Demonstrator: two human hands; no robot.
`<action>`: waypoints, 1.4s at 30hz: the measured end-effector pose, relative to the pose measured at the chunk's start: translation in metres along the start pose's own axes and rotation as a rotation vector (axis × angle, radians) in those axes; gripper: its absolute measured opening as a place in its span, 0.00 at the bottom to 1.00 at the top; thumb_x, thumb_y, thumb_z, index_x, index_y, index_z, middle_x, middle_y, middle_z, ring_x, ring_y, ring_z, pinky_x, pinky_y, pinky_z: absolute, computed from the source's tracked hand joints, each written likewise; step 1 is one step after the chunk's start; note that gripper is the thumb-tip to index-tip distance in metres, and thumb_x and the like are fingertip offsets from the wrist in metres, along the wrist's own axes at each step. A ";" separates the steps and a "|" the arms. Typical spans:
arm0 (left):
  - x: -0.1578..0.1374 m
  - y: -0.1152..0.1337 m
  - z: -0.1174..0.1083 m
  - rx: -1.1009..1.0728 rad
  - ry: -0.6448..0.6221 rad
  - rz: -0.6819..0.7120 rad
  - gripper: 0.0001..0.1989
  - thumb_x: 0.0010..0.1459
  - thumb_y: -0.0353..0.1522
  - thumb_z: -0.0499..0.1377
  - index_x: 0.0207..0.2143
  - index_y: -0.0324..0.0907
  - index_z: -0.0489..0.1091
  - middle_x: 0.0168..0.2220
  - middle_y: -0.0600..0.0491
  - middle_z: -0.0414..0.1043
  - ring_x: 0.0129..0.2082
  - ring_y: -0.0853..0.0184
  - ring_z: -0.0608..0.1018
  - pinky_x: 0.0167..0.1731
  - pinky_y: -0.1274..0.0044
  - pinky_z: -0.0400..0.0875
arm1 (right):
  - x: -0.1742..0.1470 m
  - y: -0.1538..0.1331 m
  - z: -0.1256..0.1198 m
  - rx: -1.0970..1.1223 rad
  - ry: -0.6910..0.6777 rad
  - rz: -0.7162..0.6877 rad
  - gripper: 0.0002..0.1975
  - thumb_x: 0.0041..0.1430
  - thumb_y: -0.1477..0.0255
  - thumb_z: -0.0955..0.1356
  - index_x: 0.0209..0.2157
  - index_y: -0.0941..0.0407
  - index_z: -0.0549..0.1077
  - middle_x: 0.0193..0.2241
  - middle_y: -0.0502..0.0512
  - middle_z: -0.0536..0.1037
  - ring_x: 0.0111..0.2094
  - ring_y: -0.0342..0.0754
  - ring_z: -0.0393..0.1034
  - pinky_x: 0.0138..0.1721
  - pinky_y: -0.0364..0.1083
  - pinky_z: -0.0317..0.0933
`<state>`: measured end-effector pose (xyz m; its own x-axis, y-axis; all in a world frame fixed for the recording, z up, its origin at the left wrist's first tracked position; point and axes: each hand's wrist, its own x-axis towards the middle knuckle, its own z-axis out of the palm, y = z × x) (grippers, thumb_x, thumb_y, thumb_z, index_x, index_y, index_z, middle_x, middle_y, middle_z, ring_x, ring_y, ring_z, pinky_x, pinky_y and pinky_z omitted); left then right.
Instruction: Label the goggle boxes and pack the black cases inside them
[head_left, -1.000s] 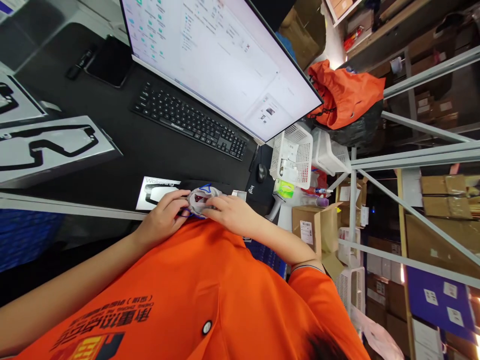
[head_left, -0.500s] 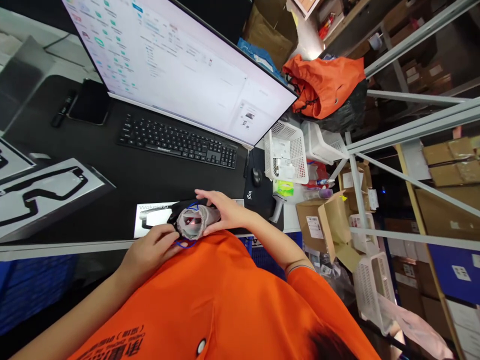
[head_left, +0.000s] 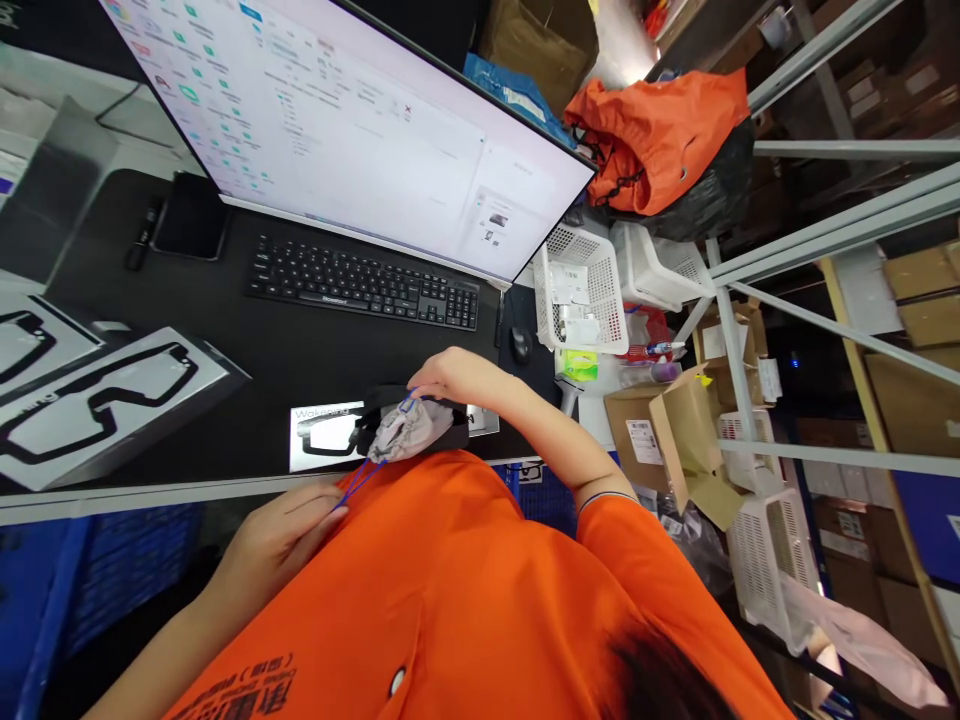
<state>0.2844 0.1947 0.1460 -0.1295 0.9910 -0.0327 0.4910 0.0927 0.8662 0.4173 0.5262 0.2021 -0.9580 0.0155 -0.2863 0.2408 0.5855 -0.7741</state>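
A grey drawstring pouch (head_left: 411,432) lies close to my body at the desk's front edge, its mouth gathered and nearly closed. My left hand (head_left: 289,525) pinches the blue cord (head_left: 361,482) on the near side, and the cord runs taut to the pouch. At the pouch's far side my right hand (head_left: 456,378) is closed on another part of the blue cord. Under the pouch lies a white box (head_left: 324,438) printed with a pair of black glasses. Something black sits around the pouch; I cannot make out what it is.
Two larger boxes with glasses pictures (head_left: 127,400) lie at the left. Behind are a keyboard (head_left: 364,285) and a monitor (head_left: 337,120). To the right are a mouse (head_left: 520,345), a white basket (head_left: 581,290) and an open carton (head_left: 671,435).
The pouch's mouth was wide open and is now drawn together. My left hand has moved toward my body with the cord; my right hand has shifted away from me and closed on the cord.
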 end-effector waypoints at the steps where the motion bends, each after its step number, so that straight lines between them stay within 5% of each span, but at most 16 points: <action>1: -0.006 -0.002 -0.003 -0.015 -0.005 -0.034 0.17 0.71 0.41 0.53 0.32 0.48 0.77 0.41 0.48 0.83 0.41 0.59 0.83 0.40 0.71 0.81 | -0.008 0.006 -0.004 0.030 0.042 0.028 0.11 0.73 0.68 0.72 0.39 0.59 0.85 0.34 0.55 0.84 0.34 0.46 0.77 0.41 0.42 0.66; 9: -0.031 -0.025 -0.003 -0.027 -0.016 -0.137 0.18 0.70 0.47 0.54 0.31 0.53 0.76 0.37 0.56 0.81 0.37 0.62 0.82 0.38 0.70 0.80 | -0.049 0.047 0.003 0.404 0.198 0.252 0.33 0.63 0.44 0.73 0.43 0.64 0.84 0.23 0.51 0.76 0.22 0.42 0.66 0.25 0.40 0.59; 13: -0.011 -0.029 0.007 0.070 0.122 -0.145 0.20 0.71 0.49 0.53 0.37 0.52 0.82 0.55 0.50 0.81 0.54 0.53 0.81 0.55 0.61 0.78 | -0.043 0.030 0.022 0.309 0.369 0.058 0.35 0.67 0.45 0.71 0.57 0.62 0.79 0.45 0.64 0.83 0.40 0.49 0.79 0.44 0.47 0.74; 16: 0.014 -0.020 0.010 -0.018 0.142 -0.126 0.24 0.74 0.47 0.51 0.33 0.46 0.80 0.65 0.47 0.75 0.64 0.52 0.75 0.68 0.59 0.68 | -0.032 0.006 0.046 0.044 0.248 -0.103 0.41 0.61 0.51 0.79 0.68 0.58 0.71 0.61 0.69 0.76 0.62 0.59 0.73 0.66 0.57 0.66; 19: 0.036 -0.014 0.012 -0.159 0.128 -0.080 0.24 0.75 0.47 0.50 0.38 0.46 0.81 0.66 0.49 0.74 0.69 0.56 0.71 0.74 0.64 0.60 | -0.022 -0.008 0.068 -0.208 0.096 -0.080 0.35 0.68 0.64 0.77 0.71 0.55 0.68 0.61 0.67 0.76 0.65 0.58 0.70 0.68 0.56 0.64; 23: 0.059 -0.027 0.018 -0.138 0.205 -0.226 0.27 0.72 0.50 0.48 0.52 0.43 0.79 0.59 0.45 0.80 0.59 0.55 0.79 0.64 0.65 0.72 | -0.025 -0.005 0.081 -0.345 0.121 -0.058 0.29 0.73 0.63 0.73 0.70 0.53 0.70 0.65 0.65 0.73 0.66 0.55 0.69 0.67 0.52 0.65; 26: 0.075 -0.042 0.028 -0.077 0.227 -0.301 0.30 0.69 0.52 0.48 0.51 0.42 0.79 0.53 0.42 0.82 0.53 0.51 0.82 0.58 0.62 0.76 | -0.031 0.000 0.091 -0.460 0.138 -0.029 0.20 0.73 0.59 0.73 0.62 0.50 0.79 0.64 0.61 0.76 0.63 0.55 0.73 0.64 0.50 0.68; 31: 0.086 -0.053 0.047 -0.056 0.173 -0.233 0.26 0.64 0.49 0.51 0.48 0.43 0.80 0.48 0.42 0.84 0.49 0.51 0.82 0.55 0.61 0.75 | -0.025 -0.007 0.113 -0.697 0.284 0.161 0.17 0.80 0.63 0.65 0.58 0.52 0.82 0.57 0.59 0.83 0.56 0.56 0.75 0.57 0.53 0.70; 36: 0.085 -0.054 0.049 0.050 0.071 -0.170 0.22 0.62 0.48 0.52 0.39 0.43 0.79 0.39 0.44 0.83 0.42 0.52 0.80 0.48 0.61 0.73 | -0.015 -0.021 0.110 -0.790 -0.053 0.078 0.16 0.80 0.73 0.62 0.59 0.58 0.79 0.50 0.61 0.85 0.47 0.52 0.76 0.43 0.49 0.73; 38: 0.083 -0.056 0.047 0.028 0.057 -0.177 0.25 0.65 0.49 0.50 0.39 0.44 0.81 0.40 0.44 0.84 0.43 0.52 0.81 0.48 0.62 0.72 | -0.017 -0.024 0.108 -0.763 -0.148 0.048 0.16 0.80 0.73 0.63 0.60 0.59 0.78 0.49 0.62 0.85 0.48 0.51 0.77 0.46 0.48 0.74; 42: 0.078 -0.062 0.045 0.004 0.084 -0.169 0.27 0.65 0.52 0.52 0.44 0.45 0.84 0.42 0.44 0.84 0.44 0.53 0.81 0.51 0.62 0.72 | -0.023 -0.025 0.110 -0.645 -0.116 0.117 0.26 0.77 0.58 0.68 0.67 0.59 0.73 0.66 0.66 0.76 0.64 0.58 0.71 0.67 0.57 0.65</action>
<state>0.2830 0.2703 0.0671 -0.2821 0.9498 -0.1356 0.4593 0.2578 0.8501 0.4502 0.4215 0.1659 -0.8995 0.0419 -0.4348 0.1661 0.9535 -0.2516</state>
